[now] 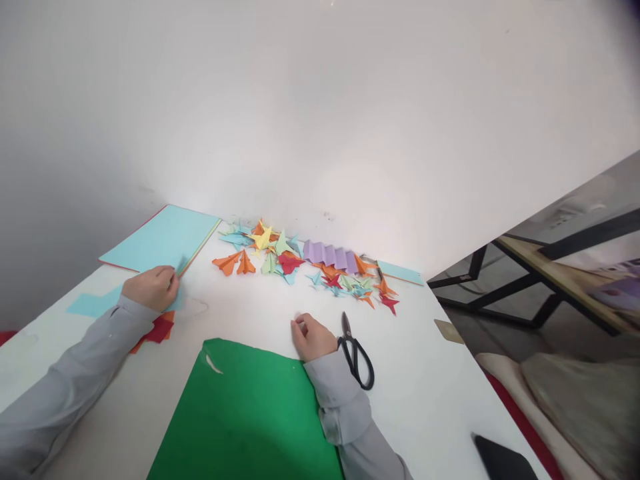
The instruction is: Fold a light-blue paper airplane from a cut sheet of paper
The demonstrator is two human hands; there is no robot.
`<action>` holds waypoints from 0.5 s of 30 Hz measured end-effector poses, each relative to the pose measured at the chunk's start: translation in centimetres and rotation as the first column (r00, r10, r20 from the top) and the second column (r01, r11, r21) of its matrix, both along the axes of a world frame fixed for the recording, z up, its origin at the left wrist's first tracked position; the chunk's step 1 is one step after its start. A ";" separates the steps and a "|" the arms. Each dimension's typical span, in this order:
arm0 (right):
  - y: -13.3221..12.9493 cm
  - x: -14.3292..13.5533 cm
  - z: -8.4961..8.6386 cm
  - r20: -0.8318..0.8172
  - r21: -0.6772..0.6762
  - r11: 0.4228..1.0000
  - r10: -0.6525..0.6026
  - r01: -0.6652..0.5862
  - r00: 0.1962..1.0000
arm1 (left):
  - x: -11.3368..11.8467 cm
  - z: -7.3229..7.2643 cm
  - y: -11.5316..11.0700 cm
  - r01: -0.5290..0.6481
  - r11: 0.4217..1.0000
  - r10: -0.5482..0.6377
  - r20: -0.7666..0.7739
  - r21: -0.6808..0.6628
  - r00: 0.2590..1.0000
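My left hand (151, 288) is closed at the near right corner of a stack of paper with a light blue sheet (163, 237) on top; what its fingers pinch, if anything, is too blurred to make out. Red and orange paper pieces (161, 329) lie just below that wrist, and a light blue piece (93, 305) lies to its left. My right hand (314, 337) rests with curled fingers at the upper right corner of a large green sheet (255, 407). Whether it holds anything is hidden. Black-handled scissors (355, 352) lie right beside it, points away from me.
Along the wall lie several folded paper shapes (263, 240), a pleated purple strip (331, 256) and a light blue paper strip (400, 272). A gold card (449, 331) lies at the table's right edge, a black object (503, 460) nearer. A black-framed shelf (555, 247) stands beyond.
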State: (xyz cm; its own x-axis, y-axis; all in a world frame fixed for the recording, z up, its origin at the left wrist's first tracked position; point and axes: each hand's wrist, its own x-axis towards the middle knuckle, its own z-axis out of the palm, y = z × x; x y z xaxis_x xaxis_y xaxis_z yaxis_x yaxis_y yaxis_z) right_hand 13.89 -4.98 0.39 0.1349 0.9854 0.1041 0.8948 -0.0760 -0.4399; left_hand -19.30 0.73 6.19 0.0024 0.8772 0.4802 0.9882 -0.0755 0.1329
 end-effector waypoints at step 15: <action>0.0 0.1 -0.1 -0.007 -0.002 1.000 0.015 -0.015 1.000 | -2.1 0.8 -0.8 -0.419 0.906 0.210 0.789 0.066 0.578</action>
